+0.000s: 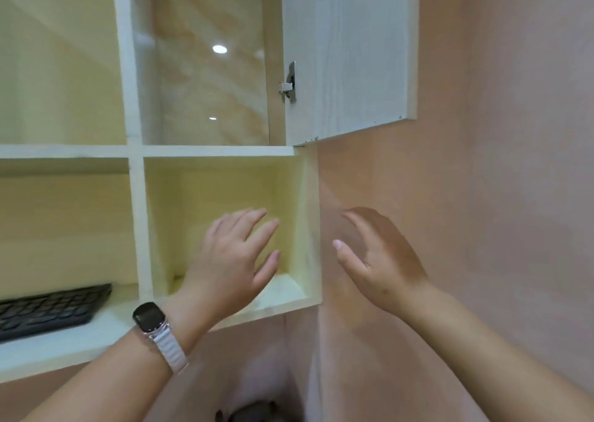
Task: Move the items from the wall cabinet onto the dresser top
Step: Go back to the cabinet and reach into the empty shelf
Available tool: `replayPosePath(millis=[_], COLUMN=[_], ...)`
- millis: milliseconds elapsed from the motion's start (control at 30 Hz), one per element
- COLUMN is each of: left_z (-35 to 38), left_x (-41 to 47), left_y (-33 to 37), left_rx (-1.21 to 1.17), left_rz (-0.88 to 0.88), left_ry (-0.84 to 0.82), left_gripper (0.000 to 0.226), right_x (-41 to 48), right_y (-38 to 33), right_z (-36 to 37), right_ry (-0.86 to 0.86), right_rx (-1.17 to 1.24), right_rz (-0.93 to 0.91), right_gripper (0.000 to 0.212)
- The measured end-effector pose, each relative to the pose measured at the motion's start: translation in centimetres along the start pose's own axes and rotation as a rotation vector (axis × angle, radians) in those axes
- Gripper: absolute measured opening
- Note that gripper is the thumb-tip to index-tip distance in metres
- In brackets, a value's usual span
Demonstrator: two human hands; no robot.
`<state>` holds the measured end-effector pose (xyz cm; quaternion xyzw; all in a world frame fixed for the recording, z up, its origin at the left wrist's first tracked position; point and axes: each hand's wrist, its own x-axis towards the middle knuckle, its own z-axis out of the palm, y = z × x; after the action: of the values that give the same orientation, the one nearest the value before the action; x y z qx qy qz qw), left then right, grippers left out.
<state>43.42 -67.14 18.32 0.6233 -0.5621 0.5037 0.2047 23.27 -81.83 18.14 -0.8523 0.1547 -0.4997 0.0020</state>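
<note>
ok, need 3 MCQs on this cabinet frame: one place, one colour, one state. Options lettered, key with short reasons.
1. Where does the keyboard lie?
A. In the lower-left compartment
B. In the lower-right compartment
C. Behind the open door

2. What colour is the watch band on the left wrist?
A. Black
B. White
C. Red

3. What state is the upper-right cabinet door in?
A. Shut
C. Removed
B. Swung open

Key:
1 A: the dark keyboard rests on the lower-left shelf, left of the divider.
2 B: the band is white under a dark watch face.
3 B: the door stands open on its hinge, showing a bare upper compartment.

Both the left hand and the right hand are open and hold nothing; the left is in front of the lower-right compartment.
</note>
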Motion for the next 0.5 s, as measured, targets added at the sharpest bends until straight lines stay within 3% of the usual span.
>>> replayPosePath(millis=[333, 500], left_z=[-0.1, -1.3], left_x=[6.0, 6.5], left_y=[-4.0, -7.0], left_rx=[0.247, 0.409], left_rz=[0.018, 0.087], left_ry=[0.093, 0.058], left_gripper=[0.050, 0.053], right_x=[7.6, 9.4], right_y=[1.4, -0.7], right_z=[0.6, -0.3], right_ry=[0.235, 0.380], right_rx=[0.608, 0.807], right_rz=[-0.130, -0.251], right_gripper=[0.069, 0.049])
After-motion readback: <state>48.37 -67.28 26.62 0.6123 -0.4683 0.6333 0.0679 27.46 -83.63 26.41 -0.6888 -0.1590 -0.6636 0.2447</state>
